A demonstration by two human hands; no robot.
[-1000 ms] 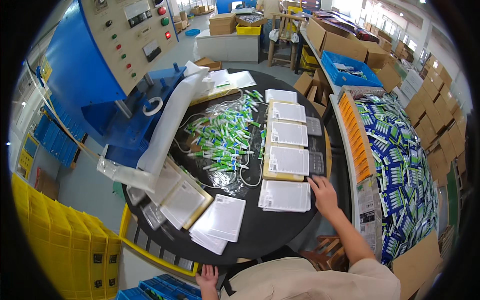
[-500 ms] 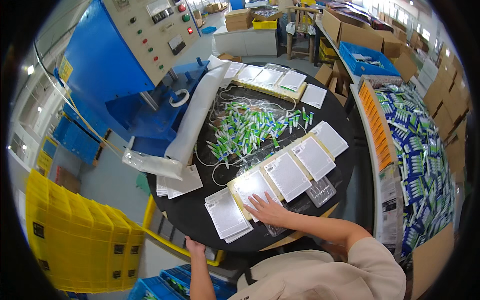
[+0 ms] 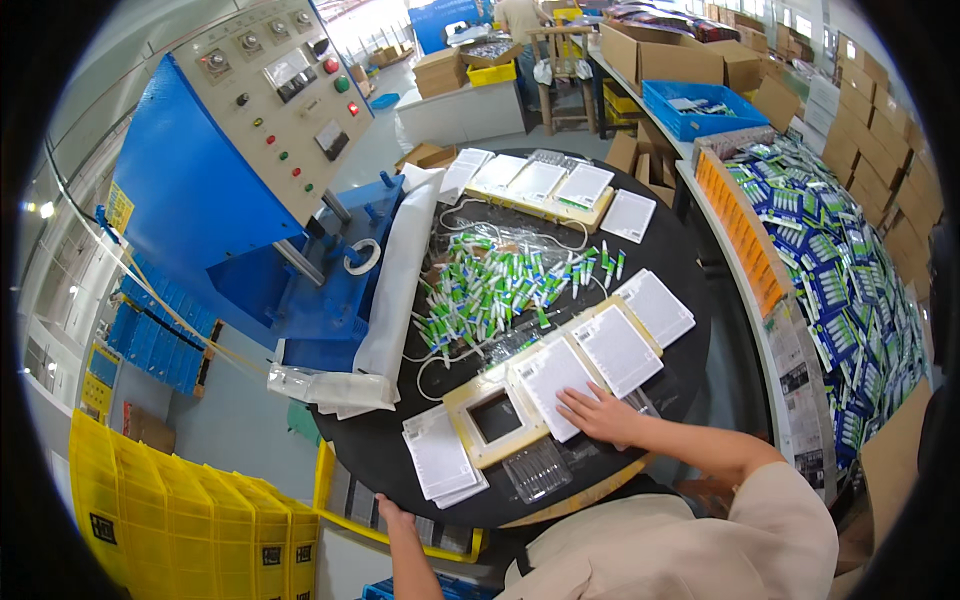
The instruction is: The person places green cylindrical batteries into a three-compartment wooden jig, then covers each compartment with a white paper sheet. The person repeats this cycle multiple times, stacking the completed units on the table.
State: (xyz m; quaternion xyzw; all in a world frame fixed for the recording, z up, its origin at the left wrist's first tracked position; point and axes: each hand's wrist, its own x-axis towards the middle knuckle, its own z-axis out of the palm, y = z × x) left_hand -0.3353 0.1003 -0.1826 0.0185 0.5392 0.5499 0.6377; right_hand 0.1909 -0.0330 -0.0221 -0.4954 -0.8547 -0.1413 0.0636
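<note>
My right hand (image 3: 598, 416) lies with its fingers stretched out on a white rectangular card (image 3: 552, 388). That card rests on a cream frame (image 3: 455, 402), whose left opening (image 3: 495, 415) is uncovered and dark. A second white card (image 3: 620, 350) covers the frame farther right. My left hand (image 3: 396, 514) is at the near left rim of the round black table (image 3: 375, 460), its fingers mostly hidden. Beyond the frame lies a heap of small green-and-white tubes (image 3: 490, 285). Loose white cards (image 3: 437, 458) lie left of the frame, and a clear plastic blister tray (image 3: 537, 470) sits at its near edge.
A blue press machine (image 3: 210, 190) with a control panel stands at the left. Across the table is another frame (image 3: 560, 208) with cards. Yellow crates (image 3: 190, 500) are at lower left. On the right, a bin holds many packed blue-and-green cards (image 3: 830, 270).
My right hand has moved right with the white card, baring the frame's left opening and a blister tray beside it. My left hand stays at the rim. The whole view has shifted a little.
</note>
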